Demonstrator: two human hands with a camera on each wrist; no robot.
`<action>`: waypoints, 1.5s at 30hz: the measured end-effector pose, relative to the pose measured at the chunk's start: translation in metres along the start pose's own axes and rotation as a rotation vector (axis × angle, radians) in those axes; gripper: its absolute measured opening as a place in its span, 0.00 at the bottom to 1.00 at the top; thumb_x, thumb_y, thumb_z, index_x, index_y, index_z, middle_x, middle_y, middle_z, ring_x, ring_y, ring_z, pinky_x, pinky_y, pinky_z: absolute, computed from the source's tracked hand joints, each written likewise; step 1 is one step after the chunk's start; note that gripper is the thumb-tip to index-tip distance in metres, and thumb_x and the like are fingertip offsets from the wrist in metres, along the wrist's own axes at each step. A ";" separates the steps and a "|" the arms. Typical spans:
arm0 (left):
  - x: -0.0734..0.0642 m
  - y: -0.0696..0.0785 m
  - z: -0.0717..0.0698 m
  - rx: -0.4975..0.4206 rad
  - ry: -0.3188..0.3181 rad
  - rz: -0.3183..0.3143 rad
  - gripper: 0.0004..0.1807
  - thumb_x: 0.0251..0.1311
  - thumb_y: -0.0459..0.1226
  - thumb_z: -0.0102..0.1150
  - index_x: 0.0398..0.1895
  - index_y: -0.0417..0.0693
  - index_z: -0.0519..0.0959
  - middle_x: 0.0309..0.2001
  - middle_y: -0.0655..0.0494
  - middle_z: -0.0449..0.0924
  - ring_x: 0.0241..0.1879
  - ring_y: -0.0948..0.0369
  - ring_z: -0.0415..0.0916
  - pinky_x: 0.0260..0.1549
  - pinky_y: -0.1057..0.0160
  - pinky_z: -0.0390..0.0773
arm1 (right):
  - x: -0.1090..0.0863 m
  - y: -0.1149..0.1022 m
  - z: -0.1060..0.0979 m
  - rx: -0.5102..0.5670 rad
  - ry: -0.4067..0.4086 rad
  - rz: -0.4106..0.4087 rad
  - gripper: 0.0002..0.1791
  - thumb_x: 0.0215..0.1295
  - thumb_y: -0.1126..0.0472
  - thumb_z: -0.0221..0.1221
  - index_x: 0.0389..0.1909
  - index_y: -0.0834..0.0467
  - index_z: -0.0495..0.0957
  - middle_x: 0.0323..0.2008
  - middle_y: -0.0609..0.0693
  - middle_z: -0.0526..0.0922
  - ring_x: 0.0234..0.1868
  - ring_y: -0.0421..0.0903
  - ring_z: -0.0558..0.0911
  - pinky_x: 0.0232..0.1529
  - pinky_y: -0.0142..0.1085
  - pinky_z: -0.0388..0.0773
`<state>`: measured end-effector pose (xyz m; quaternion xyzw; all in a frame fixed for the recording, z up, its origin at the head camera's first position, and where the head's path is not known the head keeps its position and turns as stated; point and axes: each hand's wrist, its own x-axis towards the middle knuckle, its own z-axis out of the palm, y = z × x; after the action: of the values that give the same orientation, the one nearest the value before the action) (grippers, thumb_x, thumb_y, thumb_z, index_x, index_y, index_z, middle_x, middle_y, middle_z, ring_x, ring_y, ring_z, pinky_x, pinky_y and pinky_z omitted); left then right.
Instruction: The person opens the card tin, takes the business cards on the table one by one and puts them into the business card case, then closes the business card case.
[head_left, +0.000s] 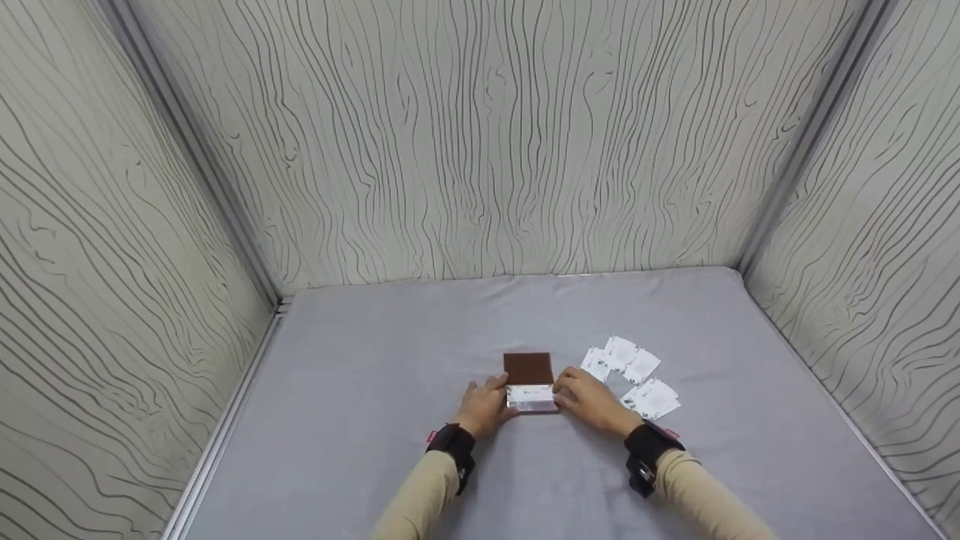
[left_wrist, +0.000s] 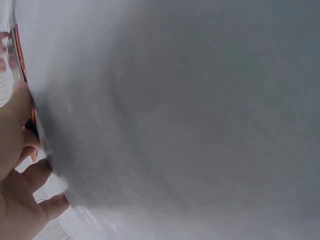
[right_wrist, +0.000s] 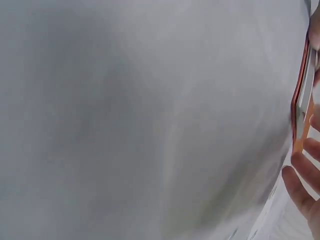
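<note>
A brown card holder (head_left: 527,368) lies unfolded on the grey cloth, its plain flap on the far side. On its near half is a white card (head_left: 530,394) with a printed leafy pattern, above a shiny clear strip. My left hand (head_left: 482,409) grips the holder's left edge, with the thumb at the near corner. At the right edge, my right hand (head_left: 589,401) pinches the white card between thumb and fingers. From the left wrist, the left hand (left_wrist: 22,150) shows beside the holder's reddish edge; the right hand (right_wrist: 307,170) appears at the frame's side in the right wrist view.
Several white printed cards (head_left: 619,352) lie loosely spread beyond my right hand, with a second overlapping group (head_left: 652,398) nearer to it. Grey cloth (head_left: 360,390) covers the table. Wood-patterned panels (head_left: 480,150) stand behind it and at both sides.
</note>
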<state>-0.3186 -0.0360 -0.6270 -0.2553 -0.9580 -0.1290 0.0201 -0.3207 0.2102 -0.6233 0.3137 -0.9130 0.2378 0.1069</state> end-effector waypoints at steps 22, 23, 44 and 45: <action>-0.004 0.002 -0.004 -0.012 0.038 0.036 0.27 0.64 0.44 0.64 0.59 0.32 0.77 0.65 0.43 0.72 0.63 0.43 0.71 0.60 0.36 0.67 | -0.082 0.067 -0.068 -0.202 -0.026 0.247 0.26 0.59 0.53 0.68 0.49 0.69 0.77 0.47 0.70 0.75 0.48 0.68 0.74 0.50 0.62 0.72; -0.004 0.002 -0.004 -0.014 0.037 0.034 0.27 0.64 0.44 0.64 0.59 0.32 0.77 0.65 0.43 0.72 0.63 0.43 0.71 0.60 0.37 0.67 | -0.085 0.068 -0.069 -0.205 -0.039 0.262 0.28 0.59 0.50 0.68 0.50 0.69 0.77 0.47 0.70 0.74 0.48 0.68 0.74 0.50 0.63 0.71; -0.002 -0.001 0.002 -0.005 0.029 0.013 0.30 0.64 0.46 0.63 0.61 0.33 0.75 0.65 0.45 0.72 0.64 0.46 0.70 0.61 0.38 0.66 | -0.092 0.075 -0.074 -0.177 -0.037 0.345 0.35 0.52 0.47 0.72 0.55 0.66 0.76 0.45 0.69 0.74 0.44 0.68 0.74 0.45 0.63 0.72; -0.002 -0.001 0.002 0.007 0.035 0.018 0.30 0.64 0.46 0.64 0.61 0.33 0.75 0.65 0.45 0.73 0.63 0.46 0.71 0.60 0.38 0.67 | -0.092 0.075 -0.074 -0.176 -0.035 0.349 0.36 0.52 0.47 0.73 0.55 0.66 0.75 0.45 0.69 0.73 0.44 0.67 0.73 0.45 0.63 0.72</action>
<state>-0.3172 -0.0367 -0.6294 -0.2614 -0.9556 -0.1301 0.0390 -0.2922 0.3476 -0.6186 0.1444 -0.9725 0.1665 0.0752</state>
